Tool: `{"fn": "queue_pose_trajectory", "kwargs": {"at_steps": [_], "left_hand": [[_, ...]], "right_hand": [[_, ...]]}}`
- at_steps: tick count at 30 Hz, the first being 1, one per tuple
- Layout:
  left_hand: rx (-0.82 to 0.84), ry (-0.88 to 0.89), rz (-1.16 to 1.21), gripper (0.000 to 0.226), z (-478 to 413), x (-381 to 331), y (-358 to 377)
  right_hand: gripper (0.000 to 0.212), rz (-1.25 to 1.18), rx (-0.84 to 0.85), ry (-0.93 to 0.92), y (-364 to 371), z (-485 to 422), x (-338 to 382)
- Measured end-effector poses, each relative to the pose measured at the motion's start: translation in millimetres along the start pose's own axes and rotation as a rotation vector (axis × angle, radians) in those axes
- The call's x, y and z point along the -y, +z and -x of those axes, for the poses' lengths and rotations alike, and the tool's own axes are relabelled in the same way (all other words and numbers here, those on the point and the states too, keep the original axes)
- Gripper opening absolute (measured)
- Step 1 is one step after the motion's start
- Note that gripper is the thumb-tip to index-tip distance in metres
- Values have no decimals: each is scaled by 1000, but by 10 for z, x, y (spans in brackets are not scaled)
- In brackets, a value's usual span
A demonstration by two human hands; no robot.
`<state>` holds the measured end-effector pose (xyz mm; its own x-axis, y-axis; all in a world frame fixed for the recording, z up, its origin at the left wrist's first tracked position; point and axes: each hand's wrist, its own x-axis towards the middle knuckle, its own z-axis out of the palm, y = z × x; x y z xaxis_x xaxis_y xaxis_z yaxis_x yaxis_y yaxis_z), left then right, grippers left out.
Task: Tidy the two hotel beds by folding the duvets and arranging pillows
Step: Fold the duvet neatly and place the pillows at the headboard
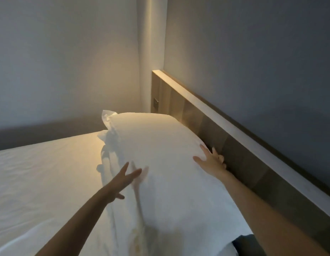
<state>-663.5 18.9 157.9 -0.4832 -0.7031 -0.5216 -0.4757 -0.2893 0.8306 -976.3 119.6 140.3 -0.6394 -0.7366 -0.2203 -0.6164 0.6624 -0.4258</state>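
A large white pillow (160, 156) lies along the head of the bed, against the wooden headboard (240, 150). My right hand (211, 161) rests flat with spread fingers on the pillow's right side, close to the headboard. My left hand (123, 179) is stretched out with straight fingers at the pillow's left edge, just touching or nearly touching it. The white bed sheet (46, 172) spreads out to the left. No duvet is in sight.
A grey wall runs behind the headboard and another wall closes the far side of the bed. A small switch plate (156, 102) sits on the headboard's far end. Warm light falls into the corner. A dark piece of fabric (247, 244) shows at the bottom edge.
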Motion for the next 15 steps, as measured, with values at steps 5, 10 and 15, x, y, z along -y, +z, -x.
{"fn": "queue_pose_trajectory", "kwargs": {"at_steps": [5, 10, 15], "left_hand": [[44, -62, 2, 145, -159, 242, 245], [-100, -68, 154, 113, -382, 272, 509], [-176, -133, 210, 111, -549, 457, 501]], "right_hand": [[98, -70, 62, 273, 276, -163, -557], [124, -137, -24, 332, 406, -339, -897], [47, 12, -87, 159, 401, -320, -585]]}}
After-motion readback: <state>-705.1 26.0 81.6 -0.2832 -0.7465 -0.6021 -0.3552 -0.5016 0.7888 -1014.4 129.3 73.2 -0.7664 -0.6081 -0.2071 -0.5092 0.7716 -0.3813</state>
